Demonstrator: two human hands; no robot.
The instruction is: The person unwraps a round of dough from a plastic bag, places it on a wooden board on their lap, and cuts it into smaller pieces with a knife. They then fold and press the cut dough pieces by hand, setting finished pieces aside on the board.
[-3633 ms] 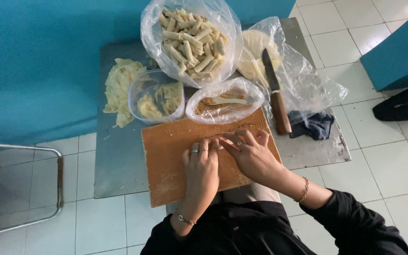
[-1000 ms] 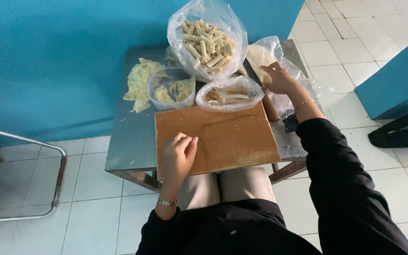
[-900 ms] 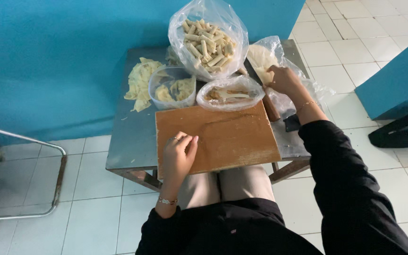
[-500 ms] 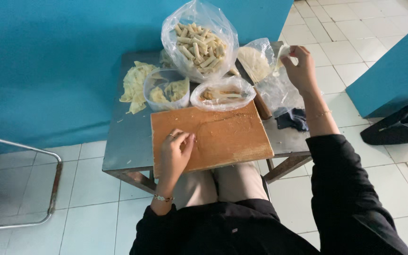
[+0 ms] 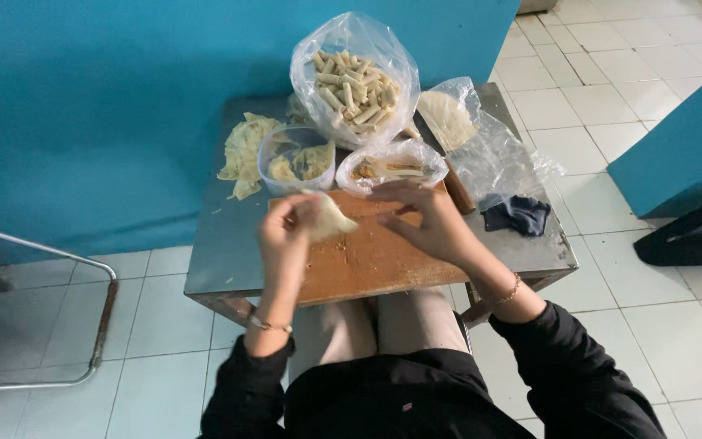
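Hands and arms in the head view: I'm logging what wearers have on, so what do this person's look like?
Both arms wear black long sleeves pushed up past the wrists. The left hand has a thin bracelet at its wrist; the right hand has a beaded, gold-coloured bracelet. No gloves. Whether rings are worn is too small to tell.

The small grey metal counter [image 5: 221, 260] carries a brown wooden board [image 5: 367, 260], 3 clear plastic bags [image 5: 351, 73], a dark crumpled cloth [image 5: 516, 215] and pale dough scraps [image 5: 244, 150].

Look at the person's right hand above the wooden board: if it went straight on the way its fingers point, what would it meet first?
Probably the pale wrapper sheet held by the left hand; the right hand points left across the wooden board toward it. Depth is unclear.
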